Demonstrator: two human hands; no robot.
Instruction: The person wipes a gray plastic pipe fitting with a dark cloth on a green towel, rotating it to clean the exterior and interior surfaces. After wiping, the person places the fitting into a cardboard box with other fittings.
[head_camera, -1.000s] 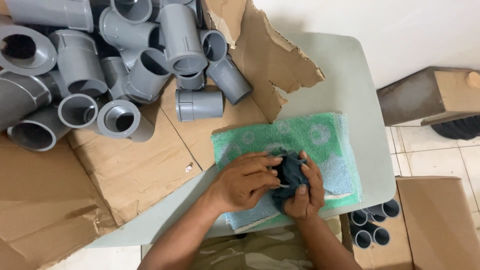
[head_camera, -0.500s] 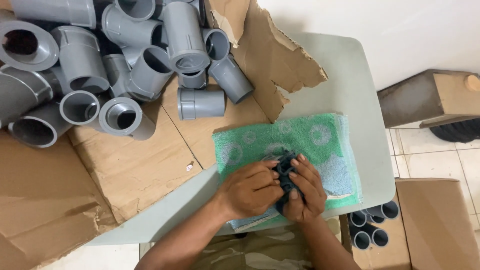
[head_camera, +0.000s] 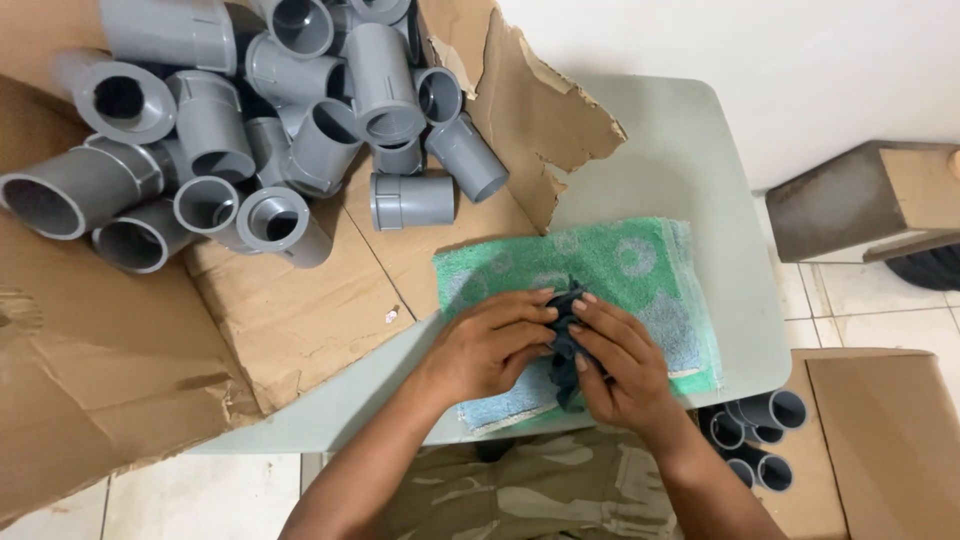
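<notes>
My left hand (head_camera: 493, 347) and my right hand (head_camera: 617, 362) are pressed together over a dark blue-grey cloth (head_camera: 565, 338), which is bunched between them. Whatever the cloth may wrap is hidden. The hands rest above a green and light blue towel (head_camera: 640, 260) spread on a pale grey table (head_camera: 690, 150). Both hands have their fingers curled on the cloth.
A torn cardboard sheet (head_camera: 290, 310) covers the table's left side and carries a heap of several grey plastic pipe fittings (head_camera: 300, 110); one short coupling (head_camera: 412, 201) lies nearest the towel. More grey fittings (head_camera: 762, 432) sit in a cardboard box (head_camera: 880, 440) at lower right. A wooden block (head_camera: 870, 195) stands right.
The view has shifted, so the fittings sit further right in frame. My hands have closed in tighter on the cloth, and less of it shows than before.
</notes>
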